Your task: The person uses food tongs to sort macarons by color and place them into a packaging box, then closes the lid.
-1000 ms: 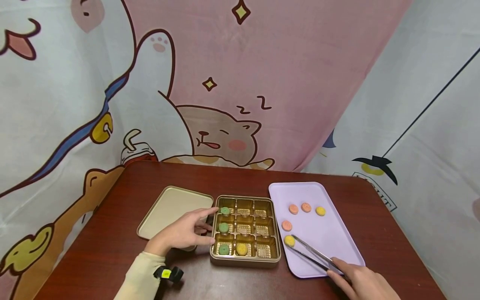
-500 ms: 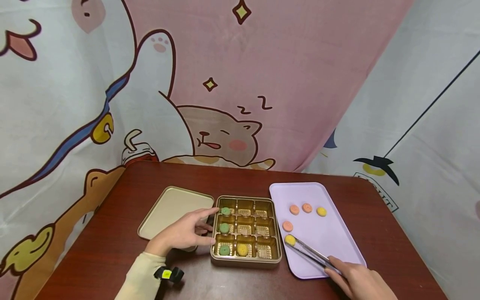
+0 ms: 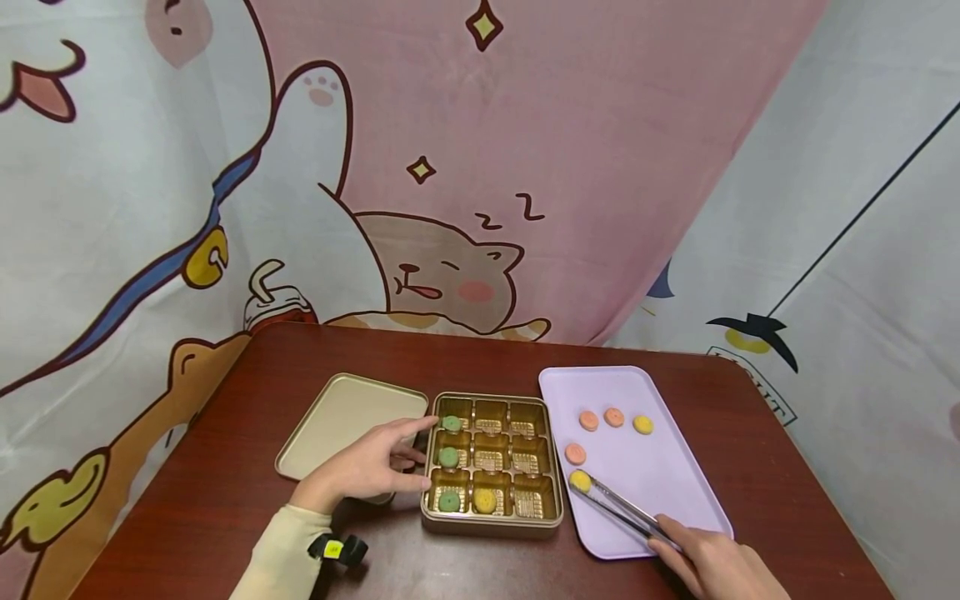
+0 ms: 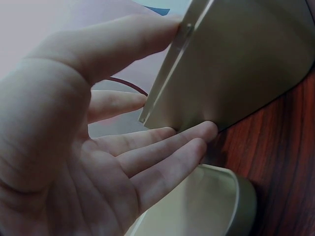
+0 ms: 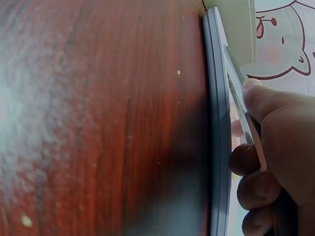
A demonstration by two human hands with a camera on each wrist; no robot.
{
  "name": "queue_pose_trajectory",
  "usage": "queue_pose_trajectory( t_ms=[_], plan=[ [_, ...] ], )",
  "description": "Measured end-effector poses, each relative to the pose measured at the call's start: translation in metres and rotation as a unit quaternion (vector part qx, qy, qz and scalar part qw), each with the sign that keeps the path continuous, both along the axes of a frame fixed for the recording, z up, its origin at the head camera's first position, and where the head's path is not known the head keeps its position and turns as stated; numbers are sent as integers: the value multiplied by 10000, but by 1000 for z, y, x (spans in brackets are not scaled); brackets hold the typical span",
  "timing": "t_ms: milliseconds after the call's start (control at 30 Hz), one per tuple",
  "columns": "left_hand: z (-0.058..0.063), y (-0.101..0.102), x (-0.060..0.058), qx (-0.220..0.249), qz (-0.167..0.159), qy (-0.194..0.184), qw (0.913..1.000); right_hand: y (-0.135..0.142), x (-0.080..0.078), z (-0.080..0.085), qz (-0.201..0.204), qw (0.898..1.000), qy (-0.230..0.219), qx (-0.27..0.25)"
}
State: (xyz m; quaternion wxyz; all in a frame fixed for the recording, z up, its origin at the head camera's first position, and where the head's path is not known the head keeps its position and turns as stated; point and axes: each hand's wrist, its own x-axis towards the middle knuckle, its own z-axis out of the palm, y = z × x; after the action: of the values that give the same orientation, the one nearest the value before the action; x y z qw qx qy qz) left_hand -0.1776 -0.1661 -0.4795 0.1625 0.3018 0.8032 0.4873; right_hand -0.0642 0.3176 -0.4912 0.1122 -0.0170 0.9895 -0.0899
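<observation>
My left hand (image 3: 369,462), fingers extended, touches the left side of a gold tin (image 3: 491,527), with thumb and index fingertip at its rim. In the left wrist view the thumb (image 4: 133,37) and fingers meet the tin's wall (image 4: 236,64). Green macarons (image 3: 448,457) fill the left column of its divided insert, one per compartment, and a yellow macaron (image 3: 485,501) sits in the front middle one. My right hand (image 3: 720,560) grips metal tongs (image 3: 626,502). Their tips are on either side of another yellow macaron (image 3: 581,481) on the lilac tray (image 3: 652,492).
Farther back on the tray lie several pink macarons (image 3: 575,453) and a yellow one (image 3: 642,424). The tin's flat lid (image 3: 352,408) lies left of it, partly behind my left hand. A printed cloth (image 3: 600,167) hangs behind the brown table (image 3: 187,517).
My right hand has shifted slightly left, and the tong arms have drawn a little closer around the yellow macaron. The left hand stays at the tin.
</observation>
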Motion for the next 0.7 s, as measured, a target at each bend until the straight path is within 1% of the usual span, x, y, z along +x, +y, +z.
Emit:
queue_pose_trajectory(
  t_ms=[300,533,700],
  plan=[
    [-2,0,0,41,-45,-9,10000,-1,0,4,-105,9999,73,-10],
    [-2,-1,0,55,-34,-51,10000,-1,4,12,-64,9984,559,-50],
    [-1,-1,0,33,-40,-1,10000,-3,5,17,-34,9964,839,-91]
  ],
)
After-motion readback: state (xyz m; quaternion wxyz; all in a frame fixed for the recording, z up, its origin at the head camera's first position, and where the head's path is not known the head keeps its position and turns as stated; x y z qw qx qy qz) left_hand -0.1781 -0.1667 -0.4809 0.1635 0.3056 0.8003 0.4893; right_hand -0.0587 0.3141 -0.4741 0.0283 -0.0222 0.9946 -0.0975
